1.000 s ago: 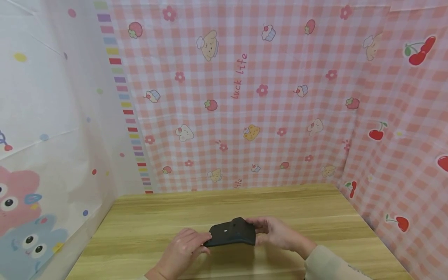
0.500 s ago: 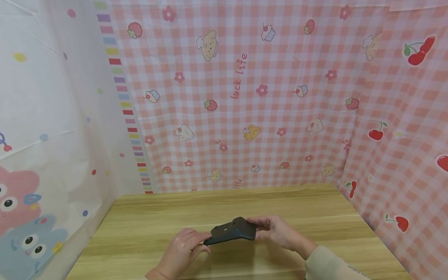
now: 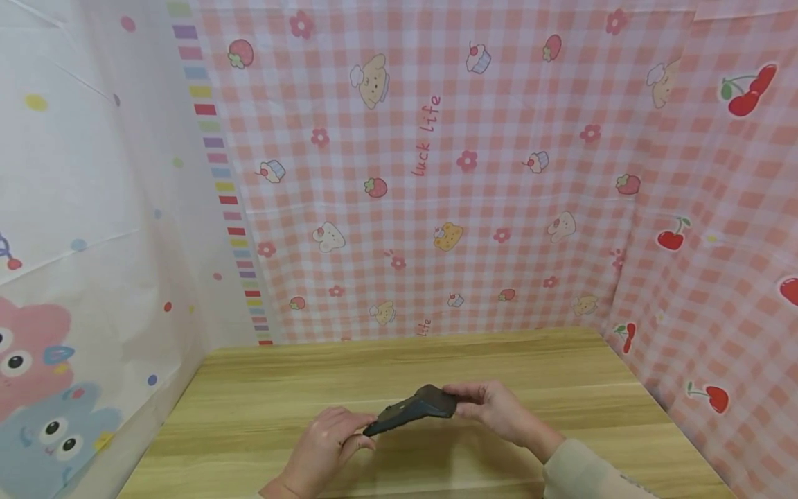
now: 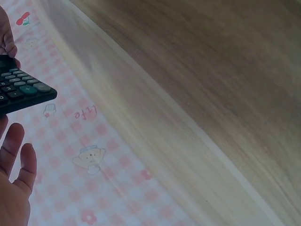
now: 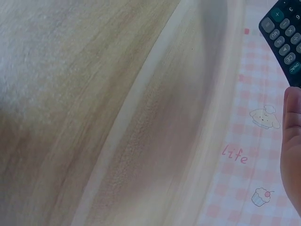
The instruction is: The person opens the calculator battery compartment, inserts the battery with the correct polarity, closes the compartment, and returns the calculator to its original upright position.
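Note:
Between the two hands a black calculator (image 3: pixel 408 410) is held tilted above the wooden table, its back towards the head camera. My left hand (image 3: pixel 324 443) pinches its left end between thumb and fingers. The right hand (image 3: pixel 495 412) grips the opposite, thicker end, which is raised higher. Rows of grey and green keys show on the calculator (image 4: pixel 28 89) in the left wrist view, with part of the left hand (image 4: pixel 16 183) below it. At the right edge of the right wrist view, keys of the calculator (image 5: pixel 287 40) appear above the right hand (image 5: pixel 292 146).
The wood-grain table (image 3: pixel 280 374) spreads under both hands. A pink checked cloth (image 3: pixel 399 208) hangs behind it and continues down the right side. On the left hangs a white cloth (image 3: pixel 125 242) with cartoon prints.
The calculator has turned steadily from showing its back broadly to showing more of its edge. Its right end has risen slightly with the right hand; the left hand has stayed nearly still.

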### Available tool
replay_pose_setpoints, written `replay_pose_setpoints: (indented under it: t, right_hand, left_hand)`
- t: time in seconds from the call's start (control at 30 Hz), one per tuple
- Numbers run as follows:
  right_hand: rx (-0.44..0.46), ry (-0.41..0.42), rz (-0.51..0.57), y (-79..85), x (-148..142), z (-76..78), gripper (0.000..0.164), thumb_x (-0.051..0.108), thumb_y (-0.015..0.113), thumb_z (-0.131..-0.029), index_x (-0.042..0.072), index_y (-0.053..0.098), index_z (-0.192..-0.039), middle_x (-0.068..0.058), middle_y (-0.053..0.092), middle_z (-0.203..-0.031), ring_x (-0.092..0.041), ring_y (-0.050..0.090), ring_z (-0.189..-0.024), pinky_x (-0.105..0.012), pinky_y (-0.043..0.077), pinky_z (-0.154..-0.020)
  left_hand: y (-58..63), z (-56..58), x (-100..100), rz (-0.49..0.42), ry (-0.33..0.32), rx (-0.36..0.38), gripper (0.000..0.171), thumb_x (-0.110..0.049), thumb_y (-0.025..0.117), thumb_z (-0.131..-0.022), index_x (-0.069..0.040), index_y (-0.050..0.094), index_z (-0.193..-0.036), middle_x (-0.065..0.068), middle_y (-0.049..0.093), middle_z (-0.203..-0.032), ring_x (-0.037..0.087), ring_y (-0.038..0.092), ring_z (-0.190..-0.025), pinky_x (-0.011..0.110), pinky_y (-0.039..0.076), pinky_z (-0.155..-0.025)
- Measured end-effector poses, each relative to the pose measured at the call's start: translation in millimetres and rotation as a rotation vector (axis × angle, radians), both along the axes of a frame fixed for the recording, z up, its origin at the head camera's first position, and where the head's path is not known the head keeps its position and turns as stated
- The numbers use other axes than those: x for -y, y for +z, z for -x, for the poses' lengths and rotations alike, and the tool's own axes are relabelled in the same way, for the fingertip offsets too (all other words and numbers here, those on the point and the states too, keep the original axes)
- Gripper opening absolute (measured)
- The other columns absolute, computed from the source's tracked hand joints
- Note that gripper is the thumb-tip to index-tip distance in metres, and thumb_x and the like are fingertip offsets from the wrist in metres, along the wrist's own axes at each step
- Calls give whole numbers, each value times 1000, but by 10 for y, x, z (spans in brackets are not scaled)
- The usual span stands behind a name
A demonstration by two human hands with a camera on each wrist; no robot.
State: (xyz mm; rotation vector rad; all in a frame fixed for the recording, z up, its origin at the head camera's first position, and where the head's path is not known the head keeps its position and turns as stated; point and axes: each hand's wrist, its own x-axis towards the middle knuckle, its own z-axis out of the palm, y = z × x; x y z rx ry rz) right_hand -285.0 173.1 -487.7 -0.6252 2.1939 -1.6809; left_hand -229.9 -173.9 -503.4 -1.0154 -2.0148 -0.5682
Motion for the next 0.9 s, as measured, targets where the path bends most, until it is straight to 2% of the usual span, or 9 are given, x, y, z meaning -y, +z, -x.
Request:
replay_pose_setpoints:
  t: [0.1,0.23,0.4,0.57,0.67,0.9]
  right_hand:
    - [-2,-15,12,4,2,1,41,10,68,-104,-3,65,-142,-25,65,-146,-29,69,-130,-25,61,-99]
    - [-20,-29,1,14,4,2,40,15,69,-104,-2,67,-141,-21,68,-144,-33,66,-134,-28,60,-102]
    - [-26,-52,-1,30,12,5,40,18,71,-104,0,69,-138,-19,71,-140,-30,68,-131,-28,60,-102]
    - [-25,-67,18,29,4,22,39,17,71,-103,-3,69,-137,-20,74,-135,-16,74,-119,-25,60,-100]
    - [-27,-84,17,34,5,34,38,17,71,-103,-3,70,-135,-19,75,-132,-11,76,-113,-27,61,-100]
    - [-35,-146,-37,84,0,35,35,22,71,-103,0,73,-131,-11,81,-117,-14,75,-102,-45,59,-107]
  left_hand:
    - [-6,-11,0,-27,-4,68,33,-36,79,-87,-10,82,-108,-6,81,-94,6,71,-80,13,56,-75]
    - [-3,-32,-10,-73,-3,167,34,-19,90,-75,-9,82,-106,-5,81,-93,8,72,-78,9,54,-71]
    - [3,-61,-21,-106,10,239,32,-15,91,-75,-9,83,-106,-4,80,-91,8,71,-76,8,50,-66]
    - [-15,-93,-47,-170,6,326,28,-15,88,-79,-12,83,-107,-2,80,-91,6,72,-77,11,53,-64]
    - [-26,-116,-80,-220,23,436,25,-15,87,-81,-13,83,-105,-1,82,-93,0,71,-81,18,57,-64]
    - [-9,-158,-146,-353,55,834,23,-24,83,-90,-14,83,-111,1,84,-98,1,71,-83,22,57,-68]
